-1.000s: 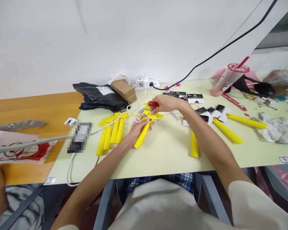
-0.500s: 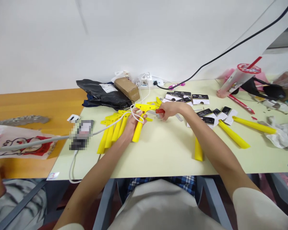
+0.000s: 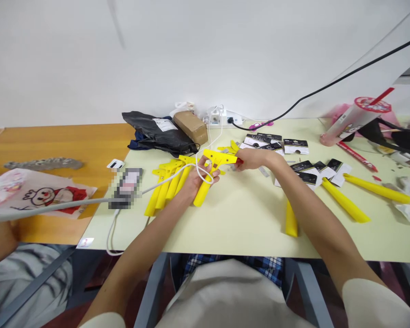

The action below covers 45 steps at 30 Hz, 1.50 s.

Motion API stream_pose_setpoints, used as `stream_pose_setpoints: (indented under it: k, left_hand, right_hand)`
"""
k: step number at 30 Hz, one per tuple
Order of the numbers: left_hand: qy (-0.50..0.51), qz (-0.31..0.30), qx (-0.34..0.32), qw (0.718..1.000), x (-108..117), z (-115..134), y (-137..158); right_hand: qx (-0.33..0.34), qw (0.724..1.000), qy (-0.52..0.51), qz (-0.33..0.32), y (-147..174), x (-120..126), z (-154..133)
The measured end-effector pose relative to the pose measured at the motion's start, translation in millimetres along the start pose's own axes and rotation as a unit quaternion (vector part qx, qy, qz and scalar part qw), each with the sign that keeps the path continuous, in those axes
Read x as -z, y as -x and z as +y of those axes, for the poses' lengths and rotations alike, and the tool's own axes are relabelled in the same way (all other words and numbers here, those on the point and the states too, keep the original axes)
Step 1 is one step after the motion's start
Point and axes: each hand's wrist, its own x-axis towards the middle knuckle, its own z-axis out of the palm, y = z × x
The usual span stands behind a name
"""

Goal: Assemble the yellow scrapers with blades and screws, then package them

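My left hand (image 3: pixel 198 178) is wrapped round a yellow T-shaped scraper (image 3: pixel 220 157), whose wide head points up and whose handle slants down toward me. Two dark holes show in its head. My right hand (image 3: pixel 253 159) is closed on a small red tool (image 3: pixel 239 161) at the right end of that head; most of it is hidden by my fingers. A white cable (image 3: pixel 205 175) loops across my left hand and the scraper. Several more yellow scrapers (image 3: pixel 152 200) lie side by side just left of my left hand.
Black-and-white packaging cards (image 3: pixel 295 146) and more yellow handles (image 3: pixel 345 200) lie to the right. Behind stand a black plastic bag (image 3: pixel 157 136), a cardboard box (image 3: pixel 190 127) and a power strip (image 3: pixel 222 117). A lidded cup (image 3: pixel 351 120) leans at the back right. A phone (image 3: pixel 126 189) lies left.
The whole view has shifted, so the table's things appear farther right. The scraper stays in my left hand, its head slightly more tilted, with my right hand's red tool still at its end.
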Motion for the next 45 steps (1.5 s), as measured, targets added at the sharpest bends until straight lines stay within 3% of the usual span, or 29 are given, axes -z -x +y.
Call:
stream_pose_setpoints:
  k: [6, 11, 18, 31, 40, 45]
  left_hand:
    - [-0.004, -0.001, -0.027, 1.000, 1, -1, -3]
    - [-0.029, 0.011, -0.063, 0.998, -3, -9, -4]
    - [-0.089, 0.023, -0.067, 0.994, -10, -22, -2]
    - [-0.075, 0.017, -0.056, 0.995, -8, -28, -2]
    - [-0.108, -0.002, -0.045, 0.993, -9, -31, -1]
    - [-0.070, 0.002, -0.040, 0.997, -8, -30, -1]
  right_hand:
    - [0.012, 0.996, 0.010, 0.087, 51, 29, 5]
    - [0.039, 0.989, 0.004, 0.140, 81, 38, -12]
    - [0.048, 0.984, 0.104, 0.137, 56, 20, -41]
    - [0.010, 0.985, 0.139, 0.099, 51, 16, -53]
    - [-0.013, 0.987, 0.150, 0.051, 48, 15, -47]
    - [-0.014, 0.984, 0.157, 0.086, 45, 11, -51]
